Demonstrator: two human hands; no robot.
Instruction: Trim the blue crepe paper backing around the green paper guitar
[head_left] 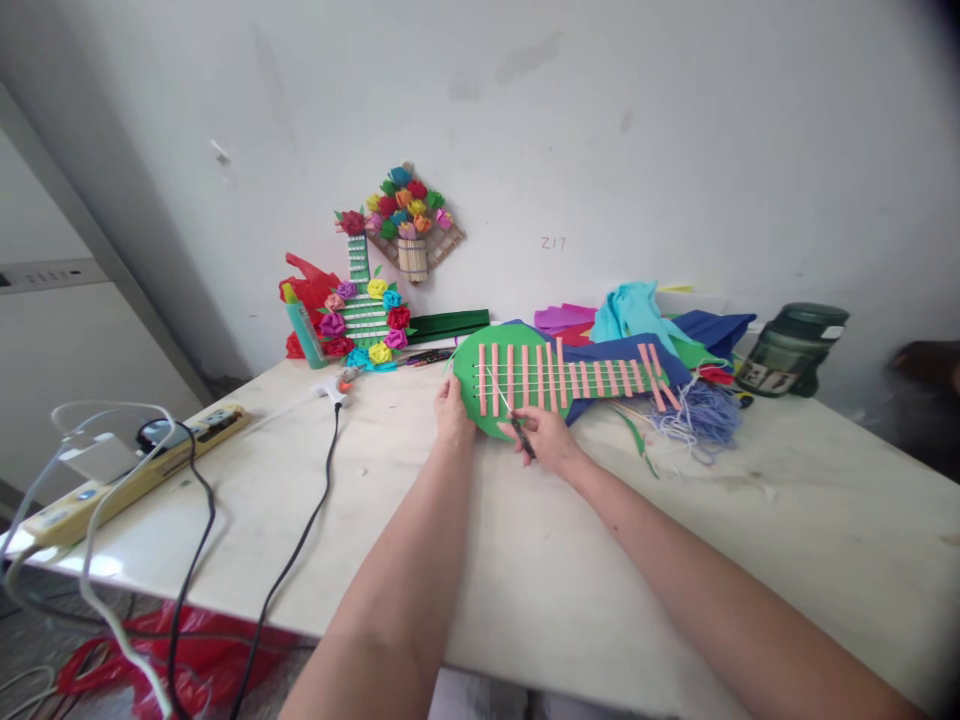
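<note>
A green pipa- or guitar-shaped board (pixel 495 430) lies on the table, crossed by several pink strips (pixel 539 378) with pale strings running lengthwise. At its round left end, my left hand (pixel 453 412) is closed on the rim, thumb up. My right hand (pixel 546 440) rests over the board's lower edge, closed around a thin dark-handled tool (pixel 523 438). A slim pale tip points from it up and left across the strips; its exact kind is unclear. Fingers partly hide the handle.
Behind stand a flower-decked green guitar (pixel 366 310), a stick flower basket (pixel 412 258) and a glue bottle (pixel 303 325). At left are a glue gun (pixel 335 390) and a power strip (pixel 142 475) with trailing cords. Purple yarn (pixel 697 412), coloured paper (pixel 634 312) and a dark bottle (pixel 791 350) are right.
</note>
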